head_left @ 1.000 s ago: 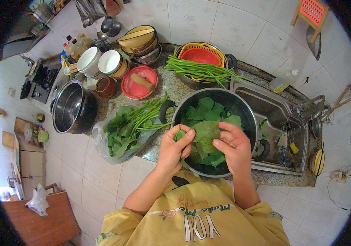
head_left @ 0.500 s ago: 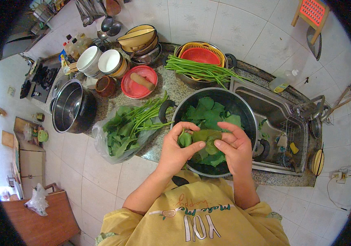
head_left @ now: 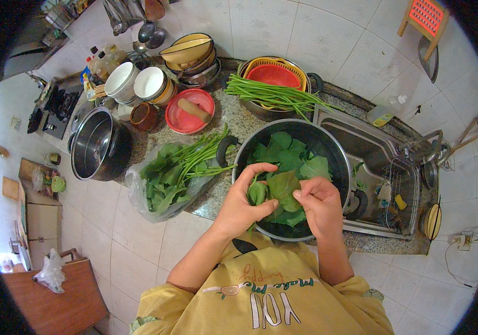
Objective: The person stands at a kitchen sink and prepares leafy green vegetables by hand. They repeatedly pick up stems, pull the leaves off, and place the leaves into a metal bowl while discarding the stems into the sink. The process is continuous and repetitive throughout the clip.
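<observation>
Over a large dark pot point(head_left: 336, 146) of loose green leaves point(head_left: 281, 149), both my hands work on a broad green leaf point(head_left: 282, 190). My left hand point(head_left: 240, 202) is curled with thumb and fingers round a small bunch of greens point(head_left: 257, 192) beside that leaf. At the leaf's right edge, my right hand point(head_left: 324, 207) pinches it between thumb and forefinger. Left of the pot, leafy greens with long stems point(head_left: 163, 181) lie in a clear plastic bag point(head_left: 134, 187) at the counter's edge.
Bare green stems point(head_left: 272, 94) lie across a yellow basket point(head_left: 305, 78) behind the pot. To the right is a metal sink point(head_left: 356, 134) with a wire rack. An empty pot point(head_left: 91, 146), a red strainer point(head_left: 210, 106) and stacked bowls point(head_left: 150, 82) stand left.
The leaf has opened out flatter between my hands. My right hand's fingers have drawn together into a pinch and shifted slightly down. My left hand has barely moved.
</observation>
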Motion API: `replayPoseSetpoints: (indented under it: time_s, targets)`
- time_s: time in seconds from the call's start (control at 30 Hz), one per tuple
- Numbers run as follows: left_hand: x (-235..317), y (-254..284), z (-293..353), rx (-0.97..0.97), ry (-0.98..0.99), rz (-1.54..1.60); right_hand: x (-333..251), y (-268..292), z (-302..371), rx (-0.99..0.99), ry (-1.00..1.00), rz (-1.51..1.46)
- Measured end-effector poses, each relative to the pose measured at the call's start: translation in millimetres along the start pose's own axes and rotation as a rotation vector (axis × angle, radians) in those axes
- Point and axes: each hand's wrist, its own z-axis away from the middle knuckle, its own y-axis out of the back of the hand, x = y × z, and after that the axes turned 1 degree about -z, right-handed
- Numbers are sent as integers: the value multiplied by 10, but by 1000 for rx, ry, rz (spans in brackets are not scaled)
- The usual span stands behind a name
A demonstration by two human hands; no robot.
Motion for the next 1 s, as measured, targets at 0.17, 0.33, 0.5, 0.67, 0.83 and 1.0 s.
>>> replayPoseSetpoints:
  time_s: [0.17,0.33,0.5,0.67,0.83,1.0]
  targets:
    - [-72,-8,0,-6,36,2,-141,-124,-6,-33,-35,138]
    - [-136,-1,-26,-35,-18,-196,-86,-39,-17,58,-11,276]
    - [-378,114,-18,39,136,-53,3,330,-248,207,115,511]
    - [-445,194,-78,42,166,435,172,531,-276,344,470,1490]
    - [-354,185,-87,-76,177,657,97,370,-169,79,207,814]
    - [-303,61,-60,-245,228,823,20,-53,-20,-120,87,415]
